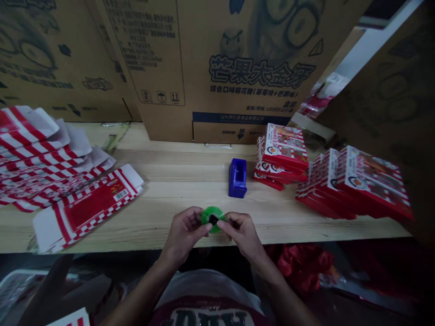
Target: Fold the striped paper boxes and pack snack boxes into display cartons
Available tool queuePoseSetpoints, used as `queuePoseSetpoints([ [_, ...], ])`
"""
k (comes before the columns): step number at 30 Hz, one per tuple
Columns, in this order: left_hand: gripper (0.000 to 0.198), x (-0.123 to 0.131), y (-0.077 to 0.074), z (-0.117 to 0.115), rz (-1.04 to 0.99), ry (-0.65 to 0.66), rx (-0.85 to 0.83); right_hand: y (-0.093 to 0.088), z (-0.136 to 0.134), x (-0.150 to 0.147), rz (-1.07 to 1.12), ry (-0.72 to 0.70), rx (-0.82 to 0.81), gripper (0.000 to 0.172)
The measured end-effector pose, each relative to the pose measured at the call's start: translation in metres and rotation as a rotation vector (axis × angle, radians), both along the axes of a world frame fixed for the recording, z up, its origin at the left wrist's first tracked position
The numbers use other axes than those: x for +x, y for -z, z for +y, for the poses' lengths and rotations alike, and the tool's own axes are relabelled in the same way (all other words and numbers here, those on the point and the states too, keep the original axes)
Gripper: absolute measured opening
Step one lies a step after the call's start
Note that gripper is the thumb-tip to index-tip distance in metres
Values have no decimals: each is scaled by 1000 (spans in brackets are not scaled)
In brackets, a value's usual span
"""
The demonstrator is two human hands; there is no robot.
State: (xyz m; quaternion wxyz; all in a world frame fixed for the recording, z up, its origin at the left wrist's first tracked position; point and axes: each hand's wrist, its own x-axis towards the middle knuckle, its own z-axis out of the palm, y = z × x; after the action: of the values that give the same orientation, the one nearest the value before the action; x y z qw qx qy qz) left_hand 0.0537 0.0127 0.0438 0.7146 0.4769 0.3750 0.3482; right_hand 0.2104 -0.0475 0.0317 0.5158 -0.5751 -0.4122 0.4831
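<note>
Green tape roll (212,218), gripped by left hand (183,233) and right hand (242,233), carton (217,40) reading 芒果大金牙

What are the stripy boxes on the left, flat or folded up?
Flat: the stripy boxes lie unfolded on the table, flaps spread out.

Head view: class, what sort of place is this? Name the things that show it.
Probably a packing station in a warehouse or workshop: big printed cartons stand behind the wooden bench, unfolded red-and-white boxes lie at its left, and made-up red boxes are stacked at its right.
</note>
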Motion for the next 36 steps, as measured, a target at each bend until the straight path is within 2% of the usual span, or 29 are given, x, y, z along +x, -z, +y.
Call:
queuePoseSetpoints([
  [3, 28, 8, 3, 7, -24, 115, -34, -4, 3, 14, -33, -13, -26, 38],
  [6, 43, 17, 12, 16, 10, 176, -13, -6, 13, 33, -142, 75, -6, 38],
  [9, 47, 24, 36, 28, 161, 142, 105, -2, 38, 59, -310, 287, 55, 42],
  [12, 36, 28, 69, 41, 328, 107, 341, 8, 75, 90, -536, 487, 66, 41],
  [15, 23, 29, 95, 51, 370, 60, 465, 18, 109, 112, -796, 581, -17, 38],
  [18, 17, 28, 108, 54, 347, 33, 478, 26, 129, 119, -916, 588, -57, 36],
  [26, 11, 26, 116, 53, 330, 27, 499, 36, 133, 113, -1142, 500, -174, 38],
  [36, 11, 25, 113, 55, 350, 23, 547, 22, 137, 117, -1233, 317, -234, 38],
])
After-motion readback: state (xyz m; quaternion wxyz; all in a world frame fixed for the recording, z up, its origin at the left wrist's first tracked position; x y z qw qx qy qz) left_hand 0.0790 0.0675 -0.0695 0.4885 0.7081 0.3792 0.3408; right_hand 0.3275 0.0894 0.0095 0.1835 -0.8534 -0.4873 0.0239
